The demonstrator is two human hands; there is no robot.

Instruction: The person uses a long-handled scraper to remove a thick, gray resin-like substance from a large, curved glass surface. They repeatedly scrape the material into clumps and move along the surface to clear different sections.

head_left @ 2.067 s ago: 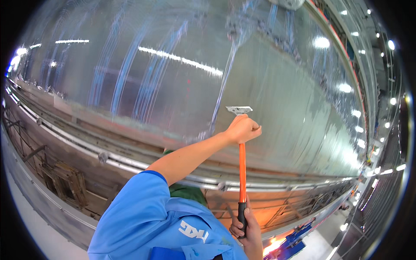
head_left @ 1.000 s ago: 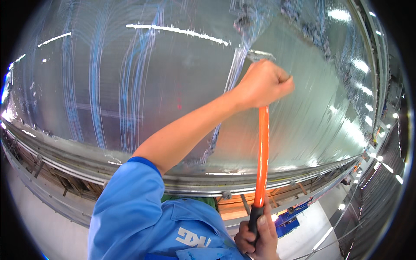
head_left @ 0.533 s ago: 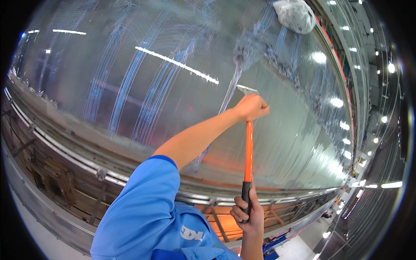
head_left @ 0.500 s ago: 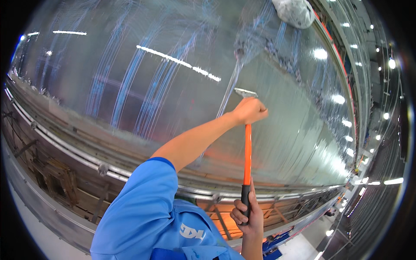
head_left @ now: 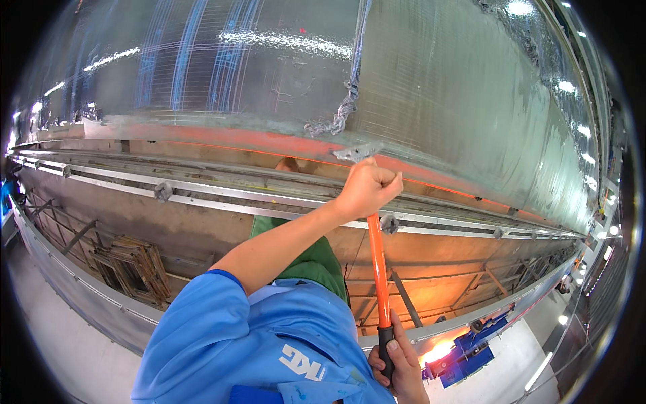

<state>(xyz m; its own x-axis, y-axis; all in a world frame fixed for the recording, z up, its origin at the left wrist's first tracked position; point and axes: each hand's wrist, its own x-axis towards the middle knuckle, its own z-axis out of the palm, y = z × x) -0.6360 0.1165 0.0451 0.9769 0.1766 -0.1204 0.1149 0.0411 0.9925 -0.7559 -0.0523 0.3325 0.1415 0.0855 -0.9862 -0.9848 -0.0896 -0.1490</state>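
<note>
I hold a long-handled scraper with an orange shaft and a black grip in both hands. My left hand is wrapped round the shaft just below the head. Lower down, my right hand grips the black end. The scraper's wide head, smeared with grey residue, is at the near edge of a large glossy sheet. Just beyond it, a crumpled strip of greyish residue lies along the sheet. Left of this strip the surface carries blue-white streaks; to its right it looks smoother and duller.
A metal rail with round knobs runs below the sheet's near edge. Under it are a rusty frame and slanted metal struts. Blue machinery stands on the pale floor at lower right, beside a bright orange glow.
Both hands have drawn the scraper toward me, from the sheet's middle to its near edge. Residue now lies bunched near that edge. The view has tilted down, and the pale bundle has left it.
</note>
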